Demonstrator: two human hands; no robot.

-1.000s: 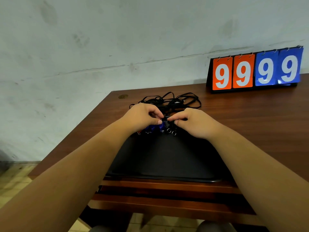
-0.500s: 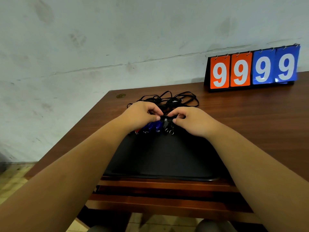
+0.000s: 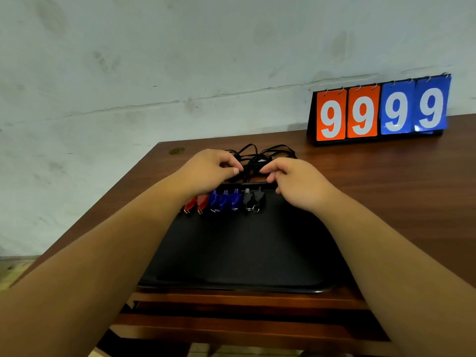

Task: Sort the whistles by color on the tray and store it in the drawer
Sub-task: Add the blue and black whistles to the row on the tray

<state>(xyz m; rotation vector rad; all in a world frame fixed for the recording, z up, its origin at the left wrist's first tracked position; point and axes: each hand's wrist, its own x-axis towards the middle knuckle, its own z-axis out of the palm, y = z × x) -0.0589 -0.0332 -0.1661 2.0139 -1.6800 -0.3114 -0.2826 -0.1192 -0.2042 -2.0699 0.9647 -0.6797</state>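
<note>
Left hand (image 3: 208,171) and right hand (image 3: 300,185) — grips curled, hold unclear — hover just beyond whistles (image 3: 219,201).

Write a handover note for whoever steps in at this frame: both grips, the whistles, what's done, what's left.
Left grip: fingers curled at the cords just beyond the tray; whether it pinches them is unclear.
Right grip: likewise, on the tangle's other side.
Whistles: one row along the tray's far edge, from the left: red whistles, blue whistles, black whistles.
Done: colours look grouped.
Left: probably deal with the cords, then stow the tray.
</note>
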